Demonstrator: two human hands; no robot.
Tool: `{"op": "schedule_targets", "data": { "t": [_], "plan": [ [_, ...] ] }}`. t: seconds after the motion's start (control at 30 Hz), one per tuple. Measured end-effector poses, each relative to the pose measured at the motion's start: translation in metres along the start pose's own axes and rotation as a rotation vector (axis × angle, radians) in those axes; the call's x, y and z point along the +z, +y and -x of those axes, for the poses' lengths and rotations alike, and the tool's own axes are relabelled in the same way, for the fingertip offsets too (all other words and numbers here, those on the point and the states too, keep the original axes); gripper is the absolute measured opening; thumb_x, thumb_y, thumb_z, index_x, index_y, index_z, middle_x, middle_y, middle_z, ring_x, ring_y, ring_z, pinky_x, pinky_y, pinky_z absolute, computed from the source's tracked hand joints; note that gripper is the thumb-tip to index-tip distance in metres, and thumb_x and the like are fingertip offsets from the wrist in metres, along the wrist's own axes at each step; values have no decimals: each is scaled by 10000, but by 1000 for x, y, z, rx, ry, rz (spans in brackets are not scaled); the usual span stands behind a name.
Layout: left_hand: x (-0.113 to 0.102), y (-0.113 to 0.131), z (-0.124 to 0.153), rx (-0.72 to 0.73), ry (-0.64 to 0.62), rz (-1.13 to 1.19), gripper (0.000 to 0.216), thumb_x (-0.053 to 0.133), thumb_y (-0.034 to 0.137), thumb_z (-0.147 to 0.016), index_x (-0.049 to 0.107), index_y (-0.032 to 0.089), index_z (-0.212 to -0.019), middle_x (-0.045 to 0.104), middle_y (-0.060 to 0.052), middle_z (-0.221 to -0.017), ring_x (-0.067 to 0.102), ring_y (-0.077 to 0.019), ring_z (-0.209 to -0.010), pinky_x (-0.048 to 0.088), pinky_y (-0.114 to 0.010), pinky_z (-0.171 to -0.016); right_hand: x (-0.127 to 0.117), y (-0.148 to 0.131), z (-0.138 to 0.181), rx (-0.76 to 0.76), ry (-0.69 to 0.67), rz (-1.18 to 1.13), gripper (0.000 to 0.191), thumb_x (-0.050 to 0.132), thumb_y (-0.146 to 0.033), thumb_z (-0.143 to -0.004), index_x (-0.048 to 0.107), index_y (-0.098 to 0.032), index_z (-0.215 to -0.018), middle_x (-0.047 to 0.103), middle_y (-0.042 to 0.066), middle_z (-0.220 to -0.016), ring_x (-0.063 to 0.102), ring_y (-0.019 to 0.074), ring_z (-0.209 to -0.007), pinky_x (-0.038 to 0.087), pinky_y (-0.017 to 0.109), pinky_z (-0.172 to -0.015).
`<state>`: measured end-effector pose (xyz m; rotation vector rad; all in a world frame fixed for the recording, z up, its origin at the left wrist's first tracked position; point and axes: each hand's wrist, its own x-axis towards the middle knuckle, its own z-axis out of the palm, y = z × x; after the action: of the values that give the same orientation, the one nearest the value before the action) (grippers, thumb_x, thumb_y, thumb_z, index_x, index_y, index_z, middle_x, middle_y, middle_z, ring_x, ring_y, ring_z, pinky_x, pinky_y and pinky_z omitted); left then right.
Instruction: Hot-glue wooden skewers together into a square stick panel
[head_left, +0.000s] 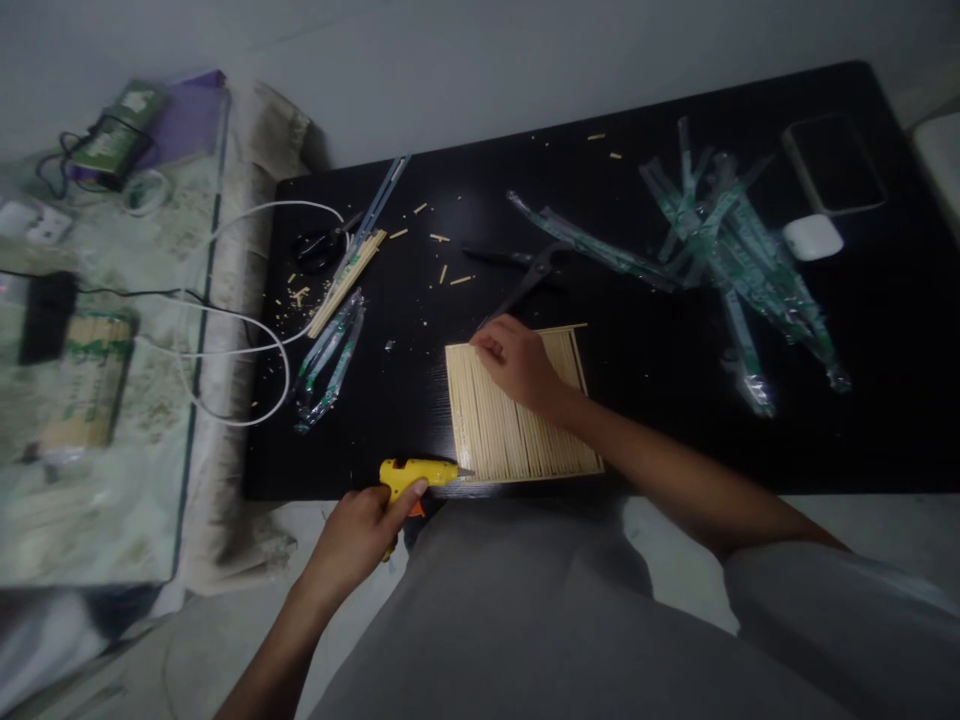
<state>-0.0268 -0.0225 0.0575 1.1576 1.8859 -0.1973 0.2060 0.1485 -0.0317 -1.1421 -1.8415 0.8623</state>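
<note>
My left hand [360,535] is closed round a yellow glue gun [415,474] at the near edge of the black table [645,400]. The gun's nozzle points right at the lower left corner of a flat panel of wooden sticks [517,425] laid side by side. My right hand [517,362] rests on the panel's upper left part, fingers curled and pressing down on the sticks. Black pliers [525,280] lie just beyond the panel.
Empty green-printed plastic wrappers [727,250] are heaped at the right, more wrappers [330,355] and loose sticks [346,282] at the left. Scissors [319,245] and a white cable [247,330] lie left. A phone [834,165] and a white case [813,237] sit far right. Stick offcuts litter the table.
</note>
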Motion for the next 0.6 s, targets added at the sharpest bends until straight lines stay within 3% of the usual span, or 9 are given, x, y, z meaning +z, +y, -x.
{"op": "schedule_targets", "data": {
  "t": [0.3,0.6],
  "plan": [
    [10,-12,4,-18,8,66,683,493,863,-853,557,248,-564,674,-71,-539,661,-256,-535,452,-357,-603,1,3,0,2,1,-14,177,580,-54,-887,666,-209,-894,673,38,-1000,596,148,-775,502,328,-768],
    [-6,15,-15,-15,85,27,720,418,875,-863,538,264,-502,648,-84,-486,676,-277,-545,457,-371,-657,1,2,0,-12,4,-4,186,580,-36,-898,661,-203,-894,664,37,-978,594,152,-790,500,325,-777]
  ]
}}
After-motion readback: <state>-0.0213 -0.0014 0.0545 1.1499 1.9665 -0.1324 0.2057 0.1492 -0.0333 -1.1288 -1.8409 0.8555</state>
